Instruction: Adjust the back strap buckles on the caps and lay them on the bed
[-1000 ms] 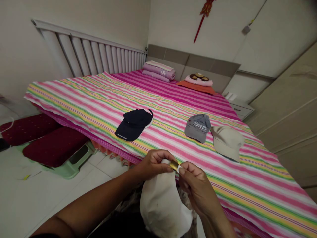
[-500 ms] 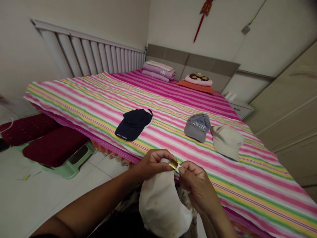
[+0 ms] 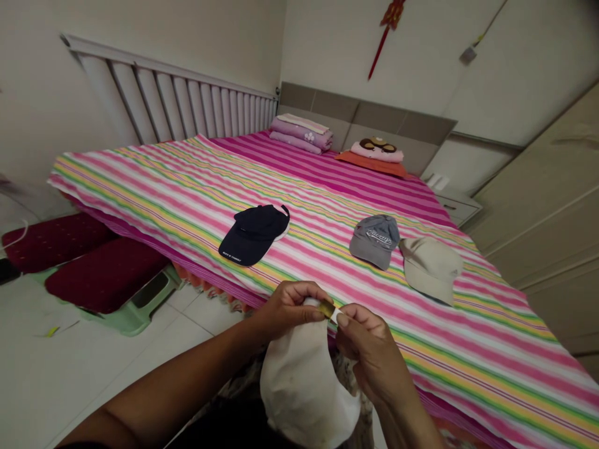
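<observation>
A white baseball cap (image 3: 302,386) hangs below my hands, its back opening toward the right. Its strap runs between them through a shiny gold buckle (image 3: 327,308). My left hand (image 3: 296,307) pinches the strap on the buckle's left side, thumb below and fingers above. On the other side, the thumb and fingers of my right hand (image 3: 367,337) are closed on the white strap end. Beyond them on the bed lie a navy cap (image 3: 255,234), a grey cap (image 3: 374,242) with white lettering, and a beige cap (image 3: 431,268) beside the grey one.
The bed's striped cover (image 3: 318,249) spreads out before me. Folded bedding (image 3: 302,134) and an orange pillow (image 3: 372,164) lie near the headboard (image 3: 374,118). Green stools with dark red tops (image 3: 107,274) stand at left; a nightstand (image 3: 458,206) is at far right.
Both hands keep nearly the same hold on the strap and buckle. The white cap hangs very slightly further left, and the view has shifted a little.
</observation>
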Tool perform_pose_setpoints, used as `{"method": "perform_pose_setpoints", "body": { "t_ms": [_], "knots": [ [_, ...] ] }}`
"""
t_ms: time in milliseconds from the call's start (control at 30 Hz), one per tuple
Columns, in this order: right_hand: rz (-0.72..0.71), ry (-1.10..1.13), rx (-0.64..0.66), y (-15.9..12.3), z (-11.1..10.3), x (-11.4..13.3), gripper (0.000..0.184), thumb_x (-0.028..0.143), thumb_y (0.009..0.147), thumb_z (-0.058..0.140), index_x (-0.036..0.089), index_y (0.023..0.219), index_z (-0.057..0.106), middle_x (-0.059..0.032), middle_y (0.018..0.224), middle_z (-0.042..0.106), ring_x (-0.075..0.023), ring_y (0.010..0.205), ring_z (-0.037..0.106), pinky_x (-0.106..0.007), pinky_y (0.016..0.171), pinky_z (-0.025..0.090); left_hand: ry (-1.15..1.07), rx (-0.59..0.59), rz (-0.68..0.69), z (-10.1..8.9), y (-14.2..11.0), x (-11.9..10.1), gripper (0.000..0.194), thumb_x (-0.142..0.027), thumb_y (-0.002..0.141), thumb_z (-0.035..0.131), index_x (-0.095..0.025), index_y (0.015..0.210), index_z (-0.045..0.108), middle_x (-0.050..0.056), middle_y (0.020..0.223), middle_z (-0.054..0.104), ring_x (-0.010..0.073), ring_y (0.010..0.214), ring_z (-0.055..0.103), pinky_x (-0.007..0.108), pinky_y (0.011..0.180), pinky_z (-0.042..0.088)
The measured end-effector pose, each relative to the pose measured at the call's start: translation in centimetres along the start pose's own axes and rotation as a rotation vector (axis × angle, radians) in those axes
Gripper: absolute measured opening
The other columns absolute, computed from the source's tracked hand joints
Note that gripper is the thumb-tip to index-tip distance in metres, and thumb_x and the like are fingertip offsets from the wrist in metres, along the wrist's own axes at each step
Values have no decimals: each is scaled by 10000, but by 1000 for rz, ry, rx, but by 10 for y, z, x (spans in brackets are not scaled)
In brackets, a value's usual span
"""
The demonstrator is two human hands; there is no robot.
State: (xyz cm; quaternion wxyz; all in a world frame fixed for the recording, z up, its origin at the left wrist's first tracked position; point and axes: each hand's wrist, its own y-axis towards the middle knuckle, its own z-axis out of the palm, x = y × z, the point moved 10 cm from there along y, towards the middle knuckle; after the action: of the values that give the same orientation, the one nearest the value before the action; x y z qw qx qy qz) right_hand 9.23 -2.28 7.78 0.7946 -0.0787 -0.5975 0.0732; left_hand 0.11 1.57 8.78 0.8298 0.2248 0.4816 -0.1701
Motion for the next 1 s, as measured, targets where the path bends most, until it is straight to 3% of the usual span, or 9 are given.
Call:
{"method": "perform_pose_setpoints", "body": {
  "t_ms": [333, 633, 1000],
  "knots": [
    [-12, -46, 29, 0, 4, 4, 227, 319, 634, 658, 154, 565, 517, 88, 397, 333, -38, 369, 209, -201, 382, 129, -18, -21, 32, 0, 2, -3, 209, -181, 580, 725, -141, 781, 678, 26, 731, 631, 103, 675, 557, 207, 630, 409],
    [-48, -8, 18, 2, 7, 4, 231, 333, 664, 640, 167, 574, 507, 93, 389, 320, -42, 368, 202, -192, 373, 135, -370, -98, -204, 8, -4, 26, 278, -214, 509, 767, -138, 751, 651, 2, 634, 613, 87, 528, 548, 201, 528, 406],
    [-71, 27, -37, 2, 2, 10, 209, 302, 628, 639, 168, 544, 502, 94, 382, 319, -42, 363, 206, -196, 375, 148, -432, -104, -187, 4, -2, 29, 322, -287, 532, 762, -101, 763, 636, 16, 606, 600, 67, 500, 530, 161, 482, 377]
  ]
}}
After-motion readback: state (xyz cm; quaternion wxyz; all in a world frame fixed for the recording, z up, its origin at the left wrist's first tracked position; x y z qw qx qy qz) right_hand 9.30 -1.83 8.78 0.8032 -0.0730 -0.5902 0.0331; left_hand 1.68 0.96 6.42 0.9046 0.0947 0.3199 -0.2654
